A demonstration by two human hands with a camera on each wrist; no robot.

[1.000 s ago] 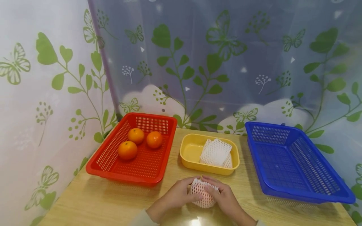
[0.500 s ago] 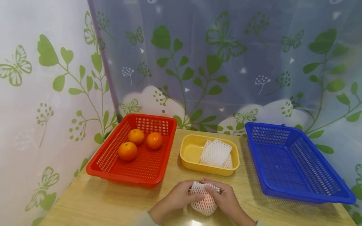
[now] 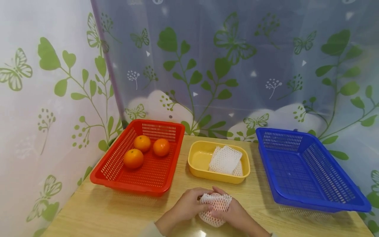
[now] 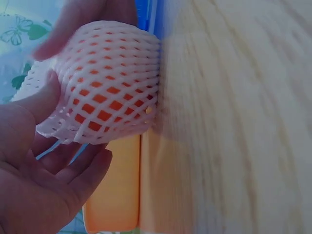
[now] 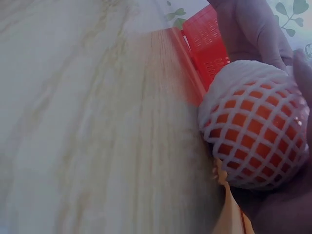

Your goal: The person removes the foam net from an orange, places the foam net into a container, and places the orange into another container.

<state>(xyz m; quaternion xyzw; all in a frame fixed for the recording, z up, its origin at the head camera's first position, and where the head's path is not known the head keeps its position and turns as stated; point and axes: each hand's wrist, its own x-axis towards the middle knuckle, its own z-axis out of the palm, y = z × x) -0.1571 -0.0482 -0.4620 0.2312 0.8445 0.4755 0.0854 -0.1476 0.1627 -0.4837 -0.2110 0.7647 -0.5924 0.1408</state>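
Between my two hands, in front of the yellow tray, is an orange in a white foam net sleeve. Its orange skin shows through the mesh of the foam net sleeve in the right wrist view. My left hand pinches the sleeve's left side, thumb toward me and fingers behind. From the other side my right hand grips it, thumb across the near face. In the left wrist view, the loose rim of the sleeve lies by the left thumb and fingers. Some fingertips are hidden behind the fruit.
A red basket with three oranges stands at the left. Behind the hands, a yellow tray holds folded white foam nets. A blue basket is at the right, all on a wooden table.
The netted orange has come slightly toward me and turned a little in the hands. My right thumb has slid from the sleeve's upper part down to its lower near face.
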